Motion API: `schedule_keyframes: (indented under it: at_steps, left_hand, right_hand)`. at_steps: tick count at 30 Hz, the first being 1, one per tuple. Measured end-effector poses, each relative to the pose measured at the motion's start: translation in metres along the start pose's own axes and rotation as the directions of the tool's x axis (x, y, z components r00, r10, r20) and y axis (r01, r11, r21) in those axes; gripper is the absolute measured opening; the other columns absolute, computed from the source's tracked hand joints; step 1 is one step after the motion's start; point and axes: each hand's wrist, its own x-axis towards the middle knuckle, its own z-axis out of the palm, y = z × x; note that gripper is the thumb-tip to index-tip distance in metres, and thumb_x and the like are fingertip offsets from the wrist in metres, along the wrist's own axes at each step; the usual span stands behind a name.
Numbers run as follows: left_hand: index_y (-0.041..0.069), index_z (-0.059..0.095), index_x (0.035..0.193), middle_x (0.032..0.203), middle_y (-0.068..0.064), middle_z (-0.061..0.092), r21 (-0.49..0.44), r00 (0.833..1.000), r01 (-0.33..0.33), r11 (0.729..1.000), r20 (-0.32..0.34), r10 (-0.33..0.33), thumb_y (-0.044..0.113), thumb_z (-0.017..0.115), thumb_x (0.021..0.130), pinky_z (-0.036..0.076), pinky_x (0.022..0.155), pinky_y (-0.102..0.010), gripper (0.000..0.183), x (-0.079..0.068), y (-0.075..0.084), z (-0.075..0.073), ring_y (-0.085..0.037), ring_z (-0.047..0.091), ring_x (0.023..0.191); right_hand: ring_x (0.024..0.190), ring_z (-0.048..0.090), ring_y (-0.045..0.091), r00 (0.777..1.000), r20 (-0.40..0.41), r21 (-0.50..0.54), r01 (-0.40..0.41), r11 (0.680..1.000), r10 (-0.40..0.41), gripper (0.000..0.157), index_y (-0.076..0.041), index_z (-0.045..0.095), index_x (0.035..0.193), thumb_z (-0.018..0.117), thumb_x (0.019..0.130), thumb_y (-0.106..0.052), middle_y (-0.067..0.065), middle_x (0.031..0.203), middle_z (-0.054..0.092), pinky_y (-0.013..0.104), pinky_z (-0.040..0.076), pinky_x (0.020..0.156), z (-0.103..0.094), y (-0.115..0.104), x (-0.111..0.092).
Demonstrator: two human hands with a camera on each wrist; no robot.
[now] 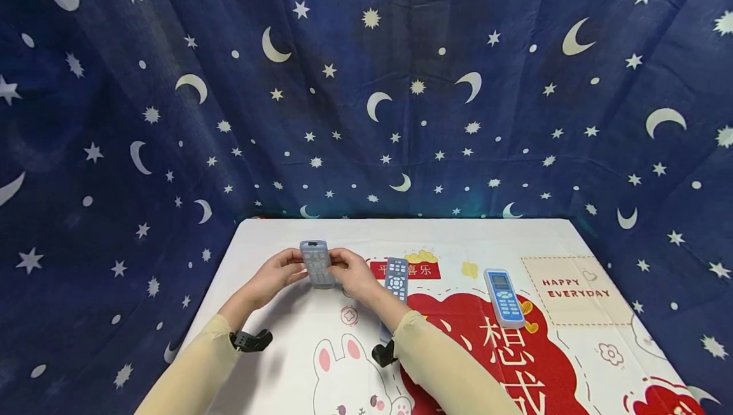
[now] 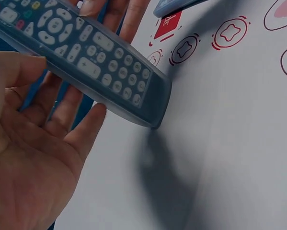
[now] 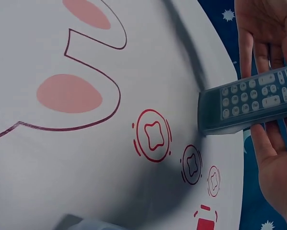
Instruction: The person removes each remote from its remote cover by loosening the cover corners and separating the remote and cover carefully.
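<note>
The remote control, gripped at its edges by the left hand and right hand at the tablecloth's far left, could slip (its translucent cover looks smooth) if either pinch loosens.

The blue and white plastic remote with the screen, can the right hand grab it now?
Probably not yet: the right hand and left hand both hold a grey plastic remote. Nothing covers the blue and white remote, so a freed right hand likely could.
</note>
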Motion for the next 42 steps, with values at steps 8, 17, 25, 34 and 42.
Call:
schedule_keyframes:
  at_steps: [8, 17, 25, 34, 42]
  left_hand:
    - [-0.003, 0.056, 0.123, 0.127, -0.008, 0.063, -0.117, 0.994, 0.097, 0.988, 0.051, -0.092, 0.012, 0.052, 0.106, 0.046, 0.106, -0.053, 0.023, -0.013, 0.004, -0.004, -0.022, 0.059, 0.123]
    - [-0.011, 0.043, 0.136, 0.111, -0.016, 0.067, -0.184, 0.949, 0.314, 0.931, 0.098, -0.3, 0.016, 0.055, 0.106, 0.058, 0.087, -0.033, 0.042, -0.027, 0.017, 0.001, -0.026, 0.071, 0.102]
    - [-0.014, 0.013, 0.155, 0.1, -0.012, 0.066, -0.157, 0.91, 0.411, 0.898, 0.13, -0.394, 0.014, 0.056, 0.104, 0.057, 0.067, -0.017, 0.073, -0.031, 0.011, 0.004, -0.01, 0.069, 0.079]
    - [-0.02, 0.012, 0.151, 0.097, -0.011, 0.069, -0.143, 0.894, 0.426, 0.893, 0.216, -0.392, 0.009, 0.054, 0.104, 0.058, 0.066, -0.019, 0.07, -0.034, 0.003, 0.005, -0.011, 0.07, 0.079]
    - [-0.021, 0.03, 0.146, 0.099, -0.011, 0.072, -0.109, 0.884, 0.432, 0.895, 0.248, -0.397, 0.009, 0.056, 0.104, 0.059, 0.073, -0.024, 0.058, -0.039, -0.005, 0.008, -0.014, 0.072, 0.085]
  right_hand:
    - [0.124, 0.059, 0.024, 0.997, 0.062, -0.051, 0.04, 0.998, -0.037, 0.029, -0.013, 0.066, 0.129, 0.065, 0.1, -0.009, 0.002, 0.127, 0.066, 0.042, 0.05, 0.102, 0.001, 0.006, -0.007]
    - [0.123, 0.059, 0.024, 0.987, 0.144, -0.034, 0.073, 0.997, -0.067, 0.024, -0.011, 0.068, 0.123, 0.065, 0.099, -0.006, 0.002, 0.124, 0.066, 0.038, 0.051, 0.102, 0.004, 0.004, -0.023]
    - [0.124, 0.058, 0.025, 0.985, 0.148, 0.041, 0.08, 0.996, -0.085, 0.024, -0.006, 0.072, 0.116, 0.067, 0.094, 0.002, 0.006, 0.124, 0.067, 0.042, 0.045, 0.109, 0.012, 0.006, -0.034]
    - [0.116, 0.061, 0.027, 0.99, 0.066, 0.159, -0.137, 0.978, 0.128, 0.047, 0.0, 0.061, 0.134, 0.067, 0.088, -0.002, 0.016, 0.131, 0.061, 0.042, 0.052, 0.099, 0.012, 0.01, -0.045]
    - [0.093, 0.073, 0.024, 0.878, 0.33, 0.566, -0.478, 0.672, 0.346, 0.043, 0.017, 0.044, 0.14, 0.052, 0.103, -0.003, 0.023, 0.108, 0.071, 0.036, 0.058, 0.087, 0.014, 0.016, -0.051]
